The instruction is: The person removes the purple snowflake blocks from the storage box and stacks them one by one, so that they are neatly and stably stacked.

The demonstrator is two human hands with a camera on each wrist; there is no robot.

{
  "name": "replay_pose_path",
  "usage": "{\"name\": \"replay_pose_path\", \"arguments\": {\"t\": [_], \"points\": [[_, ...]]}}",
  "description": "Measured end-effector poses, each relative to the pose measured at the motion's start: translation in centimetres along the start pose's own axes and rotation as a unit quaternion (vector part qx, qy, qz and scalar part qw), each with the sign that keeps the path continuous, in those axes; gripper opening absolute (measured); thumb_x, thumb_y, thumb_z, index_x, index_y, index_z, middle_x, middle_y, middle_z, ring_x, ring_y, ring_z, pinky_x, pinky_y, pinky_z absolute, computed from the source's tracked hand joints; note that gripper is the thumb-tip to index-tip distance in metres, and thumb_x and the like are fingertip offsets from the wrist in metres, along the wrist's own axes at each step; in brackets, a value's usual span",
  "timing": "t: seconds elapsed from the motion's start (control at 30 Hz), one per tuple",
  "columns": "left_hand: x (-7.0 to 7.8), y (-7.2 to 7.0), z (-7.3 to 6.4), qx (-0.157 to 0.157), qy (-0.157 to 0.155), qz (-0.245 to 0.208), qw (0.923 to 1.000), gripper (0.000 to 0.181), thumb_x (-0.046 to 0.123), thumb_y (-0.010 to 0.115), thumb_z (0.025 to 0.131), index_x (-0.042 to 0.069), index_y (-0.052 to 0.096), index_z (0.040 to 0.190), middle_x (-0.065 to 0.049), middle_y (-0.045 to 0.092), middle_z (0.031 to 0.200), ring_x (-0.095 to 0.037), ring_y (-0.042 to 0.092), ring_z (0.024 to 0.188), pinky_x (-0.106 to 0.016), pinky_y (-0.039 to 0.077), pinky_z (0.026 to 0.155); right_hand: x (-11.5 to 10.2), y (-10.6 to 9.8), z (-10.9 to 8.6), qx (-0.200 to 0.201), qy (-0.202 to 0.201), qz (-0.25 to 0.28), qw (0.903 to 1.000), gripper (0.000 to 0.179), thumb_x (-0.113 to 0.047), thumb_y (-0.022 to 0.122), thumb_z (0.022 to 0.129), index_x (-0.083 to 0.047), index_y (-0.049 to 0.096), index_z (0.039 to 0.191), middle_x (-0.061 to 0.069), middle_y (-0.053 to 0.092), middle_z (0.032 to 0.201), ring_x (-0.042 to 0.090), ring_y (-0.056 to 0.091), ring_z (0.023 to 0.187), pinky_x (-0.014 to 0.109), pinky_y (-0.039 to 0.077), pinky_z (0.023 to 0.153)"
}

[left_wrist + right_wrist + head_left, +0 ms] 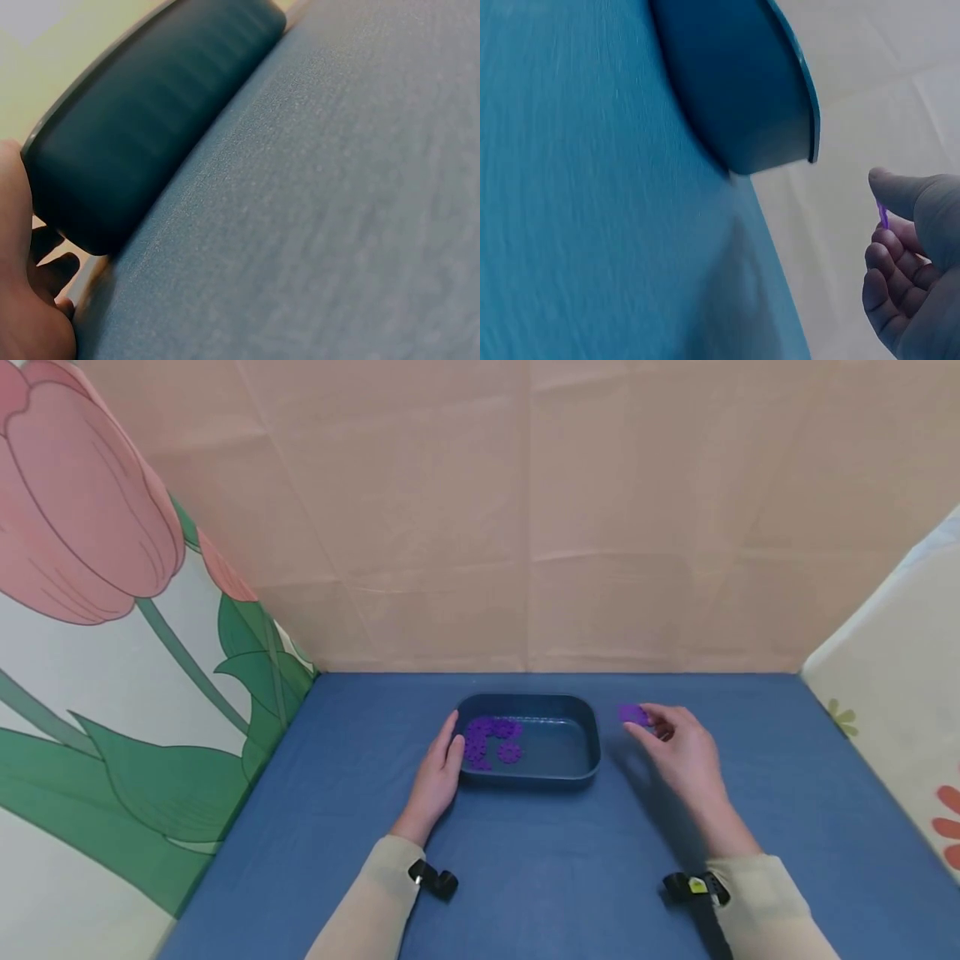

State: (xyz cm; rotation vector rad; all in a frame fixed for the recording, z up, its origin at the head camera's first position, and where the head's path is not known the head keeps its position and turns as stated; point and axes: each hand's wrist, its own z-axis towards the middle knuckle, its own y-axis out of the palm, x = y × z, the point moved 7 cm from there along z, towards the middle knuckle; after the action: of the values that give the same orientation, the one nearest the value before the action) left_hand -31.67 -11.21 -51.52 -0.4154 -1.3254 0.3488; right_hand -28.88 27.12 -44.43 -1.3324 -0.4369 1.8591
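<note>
A dark blue rectangular tray [555, 777] stands on the blue tabletop. Several purple notched discs [510, 752] lie in its left half, some overlapping. My left hand [437, 772] rests against the tray's left end, its fingers extended along the outer wall; in the left wrist view, the thumb touches near the rim and the lower fingertips [60, 274] lie by the end wall. To the right of the tray and above the table, my right hand [682, 750] pinches a thin, flat purple square piece [633, 714] between thumb and fingers. Only its edge shows in the right wrist view.
A blue cloth [540, 868] covers the table. Behind it hangs a beige sheet [525, 527], with a tulip-printed cloth [82, 502] at left and a pale floral cloth [900, 685] at right. Black wrist cameras sit on both sleeves.
</note>
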Motion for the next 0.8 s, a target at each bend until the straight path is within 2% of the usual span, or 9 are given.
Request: {"name": "replay_pose_path", "arguments": {"t": [0.17,0.4,0.6,0.8], "points": [[0.0,0.0,0.0,-0.002,-0.002,-0.001,1.0000,0.053,0.055,0.031,0.103,0.042,0.022,0.154,0.020,0.025,0.155,-0.010,0.024,0.143,-0.044,0.023,0.115,1.8,-0.2,0.2,-0.004,0.018,-0.013,0.9997,0.052,-0.045,0.070,0.088,-0.008,0.066,0.124,0.011,0.062,0.102,0.025,0.058,0.088,0.036,0.044,0.068],[0.1,0.0,0.0,0.000,-0.004,0.000,1.0000,0.053,0.054,0.032,0.103,0.041,0.022,0.154,0.020,0.025,0.155,-0.010,0.024,0.143,-0.045,0.023,0.115,4.4,0.2,0.5,-0.035,0.040,-0.031,0.9981,0.057,-0.048,0.068,0.089,-0.005,0.065,0.125,0.013,0.061,0.102,0.027,0.056,0.088,0.038,0.044,0.065],[0.1,-0.1,0.0,0.002,0.002,0.001,1.0000,0.055,0.056,0.031,0.103,0.039,0.023,0.154,0.017,0.025,0.156,-0.014,0.024,0.143,-0.047,0.023,0.115,5.9,0.8,0.7,-0.062,0.038,-0.048,0.9962,0.056,-0.049,0.069,0.088,-0.005,0.067,0.121,0.012,0.063,0.096,0.026,0.055,0.083,0.037,0.040,0.064],[0.2,-0.1,0.0,0.003,0.003,0.000,1.0000,0.053,0.052,0.033,0.104,0.039,0.023,0.154,0.018,0.026,0.155,-0.014,0.025,0.143,-0.047,0.024,0.114,6.9,1.6,0.7,-0.105,0.033,-0.056,0.9923,0.057,-0.051,0.067,0.088,-0.006,0.067,0.122,0.017,0.063,0.103,0.030,0.056,0.090,0.043,0.044,0.067]]}}
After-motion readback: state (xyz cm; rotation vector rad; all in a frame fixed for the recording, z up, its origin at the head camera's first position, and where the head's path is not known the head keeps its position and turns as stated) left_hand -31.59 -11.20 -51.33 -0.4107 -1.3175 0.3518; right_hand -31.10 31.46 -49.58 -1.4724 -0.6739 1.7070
